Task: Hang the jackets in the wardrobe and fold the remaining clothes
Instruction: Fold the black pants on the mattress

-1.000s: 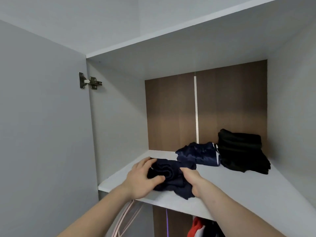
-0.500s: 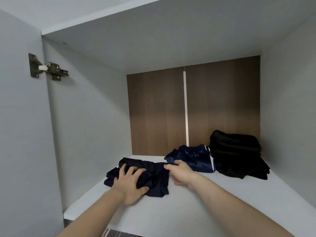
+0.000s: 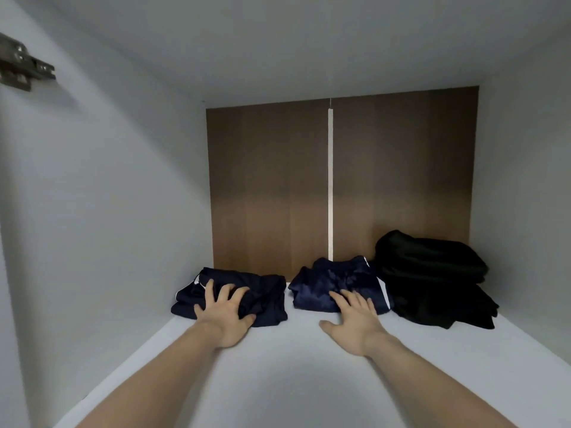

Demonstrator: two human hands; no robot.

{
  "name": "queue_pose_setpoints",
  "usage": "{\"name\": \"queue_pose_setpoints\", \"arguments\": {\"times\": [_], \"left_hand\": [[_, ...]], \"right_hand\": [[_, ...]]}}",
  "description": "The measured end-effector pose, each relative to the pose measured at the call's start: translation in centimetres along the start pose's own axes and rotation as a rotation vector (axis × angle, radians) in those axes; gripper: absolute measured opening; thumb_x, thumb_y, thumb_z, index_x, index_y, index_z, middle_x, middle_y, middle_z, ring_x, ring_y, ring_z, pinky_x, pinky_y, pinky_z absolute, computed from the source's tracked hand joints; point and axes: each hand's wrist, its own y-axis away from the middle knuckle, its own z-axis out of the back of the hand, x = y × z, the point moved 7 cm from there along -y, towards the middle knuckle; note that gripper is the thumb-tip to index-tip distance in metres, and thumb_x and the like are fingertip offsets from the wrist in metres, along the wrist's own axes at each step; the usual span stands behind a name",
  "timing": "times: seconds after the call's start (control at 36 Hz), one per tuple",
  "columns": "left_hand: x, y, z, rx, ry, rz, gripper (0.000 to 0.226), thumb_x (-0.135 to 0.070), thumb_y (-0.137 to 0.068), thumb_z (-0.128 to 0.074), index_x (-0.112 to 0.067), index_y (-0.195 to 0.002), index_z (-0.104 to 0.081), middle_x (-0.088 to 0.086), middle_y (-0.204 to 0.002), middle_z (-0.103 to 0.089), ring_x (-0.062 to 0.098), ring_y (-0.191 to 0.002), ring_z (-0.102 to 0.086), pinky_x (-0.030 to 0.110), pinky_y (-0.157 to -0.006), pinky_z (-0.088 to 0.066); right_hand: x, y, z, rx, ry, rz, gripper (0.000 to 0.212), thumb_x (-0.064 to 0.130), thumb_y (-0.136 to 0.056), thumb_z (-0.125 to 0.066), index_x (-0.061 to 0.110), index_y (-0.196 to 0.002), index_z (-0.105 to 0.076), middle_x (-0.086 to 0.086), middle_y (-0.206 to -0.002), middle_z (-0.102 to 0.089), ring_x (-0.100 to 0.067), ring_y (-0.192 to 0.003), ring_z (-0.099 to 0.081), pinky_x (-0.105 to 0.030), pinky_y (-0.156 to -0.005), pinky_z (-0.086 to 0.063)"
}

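Left hand [image 3: 224, 316] covers the folded navy garment's [image 3: 262, 291] front.

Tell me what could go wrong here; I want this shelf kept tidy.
The left hand presses a loosely folded navy garment; pushing it further may bunch its folds. The right hand touches the middle navy pile, which sits against the black stack; a shove could tip that.

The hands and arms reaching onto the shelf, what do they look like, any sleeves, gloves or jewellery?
Both forearms are bare right to the bottom edge of the picture, so no sleeves show. The left hand and the right hand wear no gloves, and no rings, watch or bracelet show on the fingers or wrists. No marks are visible.
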Motion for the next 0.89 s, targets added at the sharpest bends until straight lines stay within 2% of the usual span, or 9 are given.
{"name": "queue_pose_setpoints", "arguments": {"times": [0.19,0.33,0.47,0.56,0.64,0.72,0.81,0.89], "left_hand": [[-1.6,-3.7,-2.2,-0.004,0.007,-0.016,0.071,-0.063,-0.098,-0.038,-0.043,-0.158,-0.005,-0.008,-0.166,0.0,0.033,-0.15,0.029,0.067,-0.119,-0.002],[-2.5,-4.3,-2.7,-0.002,-0.008,-0.047,0.071,-0.061,-0.101,-0.033,-0.039,-0.159,0.002,-0.007,-0.167,0.003,0.035,-0.15,0.03,0.068,-0.119,-0.002],[-2.8,-2.9,-3.0,0.007,0.022,-0.048,0.086,-0.064,-0.098,-0.031,-0.034,-0.155,0.026,-0.014,-0.161,0.035,0.034,-0.145,0.04,0.068,-0.119,0.001],[-2.7,-1.5,-3.3,0.032,0.039,-0.045,0.089,-0.065,-0.097,-0.032,-0.035,-0.152,0.032,-0.015,-0.156,0.044,0.034,-0.146,0.039,0.066,-0.119,0.0],[-2.6,0.3,-3.4,0.057,0.089,-0.028,0.09,-0.061,-0.098,-0.034,-0.035,-0.152,0.032,-0.015,-0.155,0.045,0.032,-0.148,0.035,0.064,-0.12,-0.001],[-2.5,2.3,-3.3,0.069,0.098,-0.035,0.088,-0.06,-0.099,-0.033,-0.033,-0.153,0.032,-0.013,-0.156,0.044,0.028,-0.148,0.036,0.06,-0.122,0.004],[-2.3,4.9,-3.1,0.119,0.07,-0.022,0.085,-0.061,-0.099,-0.029,-0.032,-0.155,0.028,-0.01,-0.159,0.039,0.026,-0.147,0.038,0.053,-0.123,0.011],[-2.2,7.6,-2.6,0.202,0.016,0.0,0.077,-0.062,-0.1,-0.023,-0.032,-0.159,0.017,-0.009,-0.165,0.028,0.024,-0.148,0.035,0.049,-0.124,0.014]], "right_hand": [[-0.4,-0.4,-0.4,-0.03,-0.024,0.015,0.08,0.06,-0.094,-0.046,0.032,-0.161,-0.014,0.004,-0.169,-0.007,-0.02,-0.156,0.003,-0.041,-0.125,0.01],[-0.4,-0.1,0.0,-0.084,-0.015,0.017,0.076,0.055,-0.092,-0.048,0.033,-0.16,-0.02,0.005,-0.168,-0.015,-0.02,-0.155,-0.006,-0.04,-0.126,0.004],[-0.1,0.2,0.5,-0.117,-0.006,0.023,0.073,0.053,-0.09,-0.05,0.033,-0.158,-0.028,0.005,-0.166,-0.023,-0.019,-0.152,-0.016,-0.04,-0.125,-0.003],[0.1,0.4,0.7,-0.139,-0.011,0.034,0.07,0.052,-0.09,-0.05,0.032,-0.155,-0.035,0.006,-0.163,-0.029,-0.018,-0.149,-0.022,-0.04,-0.123,-0.01],[0.6,0.8,1.1,-0.184,-0.023,0.061,0.063,0.05,-0.088,-0.052,0.032,-0.149,-0.044,0.01,-0.155,-0.039,-0.016,-0.142,-0.03,-0.037,-0.119,-0.016],[1.5,1.2,1.6,-0.229,-0.011,0.126,0.055,0.048,-0.087,-0.053,0.034,-0.14,-0.052,0.015,-0.143,-0.045,-0.014,-0.133,-0.036,-0.033,-0.115,-0.019],[3.1,1.7,1.8,-0.243,0.03,0.215,0.054,0.048,-0.086,-0.054,0.032,-0.138,-0.054,0.013,-0.141,-0.044,-0.015,-0.133,-0.035,-0.033,-0.116,-0.018],[6.5,2.8,0.9,-0.171,0.025,0.33,0.056,0.049,-0.089,-0.051,0.032,-0.142,-0.051,0.012,-0.145,-0.039,-0.015,-0.136,-0.033,-0.034,-0.116,-0.02]]}}
